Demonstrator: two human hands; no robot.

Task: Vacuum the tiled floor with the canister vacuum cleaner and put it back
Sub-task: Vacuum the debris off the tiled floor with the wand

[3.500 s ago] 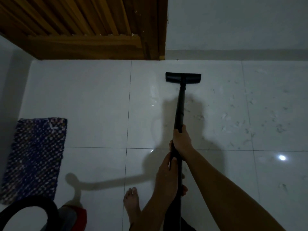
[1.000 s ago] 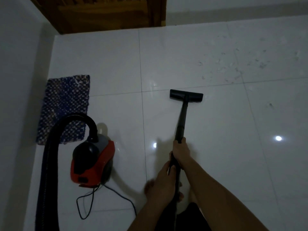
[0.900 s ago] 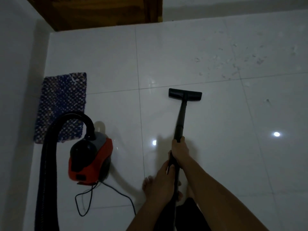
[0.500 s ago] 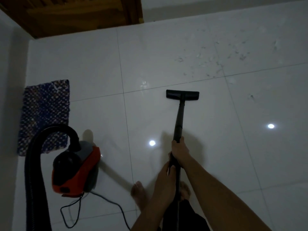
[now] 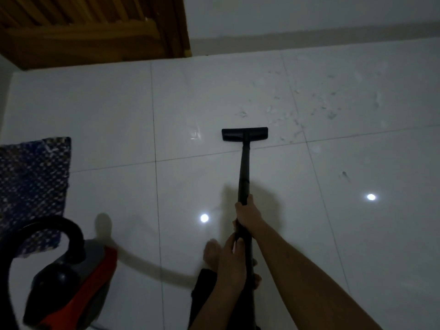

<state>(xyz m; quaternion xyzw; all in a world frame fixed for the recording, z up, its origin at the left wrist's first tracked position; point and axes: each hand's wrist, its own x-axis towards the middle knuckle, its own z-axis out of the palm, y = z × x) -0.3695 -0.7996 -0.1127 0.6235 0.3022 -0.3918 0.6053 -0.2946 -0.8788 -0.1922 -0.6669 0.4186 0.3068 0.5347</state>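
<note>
While glossy white tiled floor (image 5: 238, 91) fills nearly the whole view, divided by thin dark grout lines and carrying two round light reflections, a pale wall (image 5: 309, 15) and a slatted wooden door (image 5: 90, 32) close it off far ahead of the hands. Well to the left of the hands lies a rectangular woven mat (image 5: 31, 186) with a knobbly blue and white weave. Nearer, down at the lower left, sits the canister vacuum cleaner (image 5: 71, 289), a rounded body in red, grey and black, somewhat blurred, with a thick black hose (image 5: 47, 229) arching up from its top and curving off the left edge. From the hands a straight, smooth black wand (image 5: 244, 172) runs forward to a flat, wide, rectangular floor nozzle (image 5: 244, 134), which rests on the tile just past a grout line. Beyond and to the right of the nozzle, small grey scraps of debris (image 5: 297, 110) are scattered over the tile. The right hand (image 5: 246, 213) is the forward one, its fingers curled tightly around the wand. The left hand (image 5: 232, 263) sits just behind it and lower, also wrapped closed around the wand, fingers pointing forward along it. A bare foot (image 5: 210, 254) shows on the tile just left of the left hand.
</note>
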